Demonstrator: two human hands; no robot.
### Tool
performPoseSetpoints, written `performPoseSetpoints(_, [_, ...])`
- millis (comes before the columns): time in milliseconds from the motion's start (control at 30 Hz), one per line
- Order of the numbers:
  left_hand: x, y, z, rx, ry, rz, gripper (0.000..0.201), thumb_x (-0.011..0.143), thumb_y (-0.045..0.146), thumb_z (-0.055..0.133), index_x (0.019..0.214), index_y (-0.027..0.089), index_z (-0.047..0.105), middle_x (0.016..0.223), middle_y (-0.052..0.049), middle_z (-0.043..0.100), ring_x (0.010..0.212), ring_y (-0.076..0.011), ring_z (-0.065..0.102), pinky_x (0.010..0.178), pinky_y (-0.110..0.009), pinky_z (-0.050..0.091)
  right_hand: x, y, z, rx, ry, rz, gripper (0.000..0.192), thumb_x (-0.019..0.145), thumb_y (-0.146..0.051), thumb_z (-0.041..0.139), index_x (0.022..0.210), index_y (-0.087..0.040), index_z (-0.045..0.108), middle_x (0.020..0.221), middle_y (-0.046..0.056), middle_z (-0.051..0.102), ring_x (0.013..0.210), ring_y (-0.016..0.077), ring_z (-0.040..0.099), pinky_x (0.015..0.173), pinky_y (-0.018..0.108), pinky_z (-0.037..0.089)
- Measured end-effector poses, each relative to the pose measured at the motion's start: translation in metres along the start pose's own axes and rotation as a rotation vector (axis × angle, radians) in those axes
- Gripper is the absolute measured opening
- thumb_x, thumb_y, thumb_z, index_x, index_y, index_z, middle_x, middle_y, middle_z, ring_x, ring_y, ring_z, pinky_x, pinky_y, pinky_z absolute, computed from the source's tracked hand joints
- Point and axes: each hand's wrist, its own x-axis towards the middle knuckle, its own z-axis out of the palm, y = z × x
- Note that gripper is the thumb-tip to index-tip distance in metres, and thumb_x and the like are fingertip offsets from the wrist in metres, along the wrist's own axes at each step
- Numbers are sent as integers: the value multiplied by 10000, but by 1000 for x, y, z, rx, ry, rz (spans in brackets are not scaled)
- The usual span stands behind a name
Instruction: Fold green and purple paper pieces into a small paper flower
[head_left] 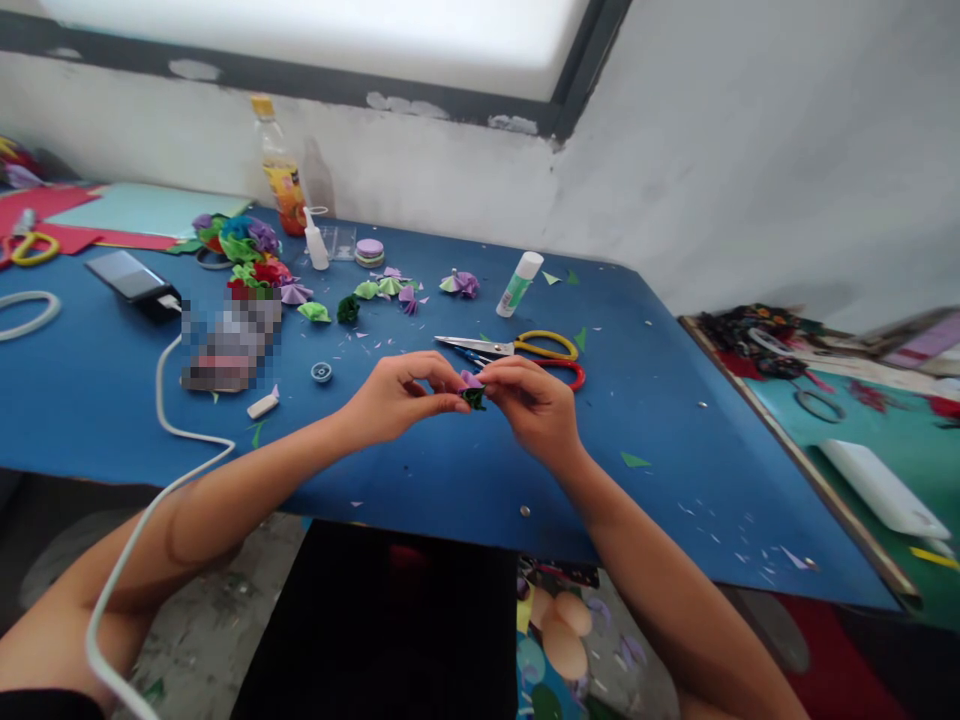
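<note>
Over the blue table, my left hand [401,398] and my right hand [536,408] meet, both closed in a pinch. Between their fingertips is a small folded paper flower [472,392], purple on top and dark green below. My fingers cover part of it. Just behind my right hand lie scissors [517,348] with one yellow and one red handle, blades pointing left. A glue stick [520,284] with a white cap stands farther back. Several folded paper pieces, among them a purple and cream one [460,284] and a dark green one [348,309], lie behind my left hand.
A drink bottle [280,170], a small white squeeze bottle [316,242] and a bunch of paper flowers [238,240] stand at the back left. A phone [131,276] has a white cable [161,400] running past my left arm. Paper scraps [635,460] dot the table [660,400].
</note>
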Motion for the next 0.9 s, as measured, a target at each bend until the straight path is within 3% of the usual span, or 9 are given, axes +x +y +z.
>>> performPoseSetpoints(400, [1, -3, 1, -69, 39, 45, 210, 732, 343, 663, 761, 135, 662, 783, -37, 622, 615, -84, 572, 506, -180, 519, 0, -1, -3, -54, 18, 15, 134, 813, -319, 595, 878, -237, 679, 862, 37, 675, 773, 162, 615, 670, 303, 511])
performPoseSetpoints(567, [-1, -2, 2, -36, 71, -1, 183, 754, 303, 633, 789, 124, 636, 721, -35, 621, 604, -87, 567, 501, -170, 506, -1, -2, -2, -23, -4, 93, 175, 812, -329, 595, 922, -221, 676, 874, 36, 695, 763, 163, 646, 677, 300, 542])
performPoseSetpoints(900, [-2, -8, 5, 7, 141, 44, 137, 738, 252, 646, 779, 124, 624, 700, -28, 611, 565, -71, 540, 447, -140, 474, -3, -3, 0, 18, -25, 89, 179, 807, -286, 604, 957, -216, 672, 915, 39, 688, 761, 151, 644, 702, 300, 550])
